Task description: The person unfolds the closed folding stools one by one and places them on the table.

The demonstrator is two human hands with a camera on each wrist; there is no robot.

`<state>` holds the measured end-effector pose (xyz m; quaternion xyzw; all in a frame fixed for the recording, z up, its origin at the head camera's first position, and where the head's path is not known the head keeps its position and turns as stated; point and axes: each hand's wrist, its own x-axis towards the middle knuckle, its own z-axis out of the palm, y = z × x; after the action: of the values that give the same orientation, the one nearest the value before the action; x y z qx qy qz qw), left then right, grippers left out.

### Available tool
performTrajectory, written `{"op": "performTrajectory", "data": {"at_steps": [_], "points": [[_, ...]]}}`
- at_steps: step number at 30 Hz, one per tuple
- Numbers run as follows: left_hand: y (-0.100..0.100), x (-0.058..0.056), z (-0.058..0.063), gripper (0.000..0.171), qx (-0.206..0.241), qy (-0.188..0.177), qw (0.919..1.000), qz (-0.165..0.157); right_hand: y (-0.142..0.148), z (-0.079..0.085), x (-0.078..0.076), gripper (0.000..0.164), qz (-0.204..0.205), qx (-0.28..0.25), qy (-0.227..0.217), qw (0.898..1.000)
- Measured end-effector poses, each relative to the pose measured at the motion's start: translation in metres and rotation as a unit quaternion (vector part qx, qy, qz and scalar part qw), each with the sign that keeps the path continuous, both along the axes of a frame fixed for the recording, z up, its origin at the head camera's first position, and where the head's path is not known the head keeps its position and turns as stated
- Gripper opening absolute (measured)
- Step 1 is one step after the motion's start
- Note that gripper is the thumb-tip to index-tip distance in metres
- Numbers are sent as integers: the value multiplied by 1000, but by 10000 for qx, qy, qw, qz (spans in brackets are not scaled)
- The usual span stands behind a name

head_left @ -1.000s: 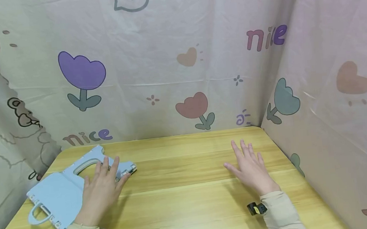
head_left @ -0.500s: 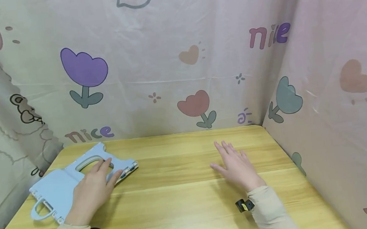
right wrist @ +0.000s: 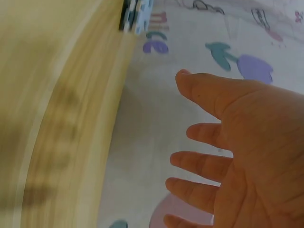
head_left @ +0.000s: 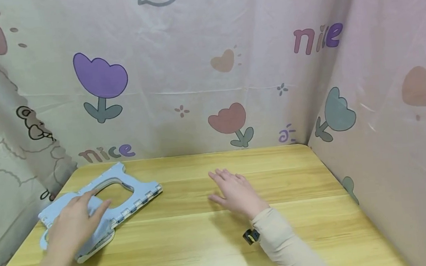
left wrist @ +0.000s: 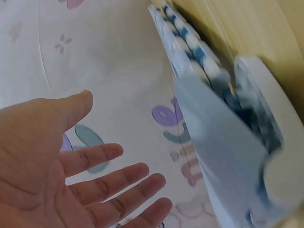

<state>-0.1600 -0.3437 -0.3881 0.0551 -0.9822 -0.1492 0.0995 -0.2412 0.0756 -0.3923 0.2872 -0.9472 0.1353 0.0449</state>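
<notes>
A light blue plastic folding stool (head_left: pixel 142 190), folded nearly flat, lies at the left of the table. Hinge knuckles line its right edge, and a large opening shows in its far part. My left hand (head_left: pixel 70 223) is over the stool's near left part with fingers extended, hiding some of it. In the left wrist view, the fingers appear apart from the stool's panel (left wrist: pixel 218 128). Over the middle of the table is my right hand (head_left: pixel 237 194), holding nothing, its fingers loosely extended. The right wrist view catches only the stool's hinged end (right wrist: pixel 142 16), away from that hand.
The wooden table (head_left: pixel 208 251) has rounded far corners. A patterned curtain (head_left: pixel 162 70) hangs behind its far edge and along both sides. Each wrist carries a small black strap piece, such as the right strap (head_left: pixel 251 236).
My left hand has drawn back leftward over the stool, uncovering its opening and hinged edge. My right hand has moved left toward the table's middle. The head view has shifted slightly.
</notes>
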Motion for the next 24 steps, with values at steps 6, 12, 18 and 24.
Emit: {"op": "performTrajectory", "data": {"at_steps": [6,12,18,24], "points": [[-25,5,-1,82,61,-100,9993,344,-37,1,-4,70,342,382,192,9985],[-43,12,-5,80,185,-151,9957,890,-75,1,-5,70,519,811,249,9950],[-60,17,-10,88,367,-667,9869,1419,-115,-1,-3,74,680,1146,165,9909],[-73,21,-18,90,316,-921,9827,1573,-148,-10,1,71,869,1359,263,9865]]}}
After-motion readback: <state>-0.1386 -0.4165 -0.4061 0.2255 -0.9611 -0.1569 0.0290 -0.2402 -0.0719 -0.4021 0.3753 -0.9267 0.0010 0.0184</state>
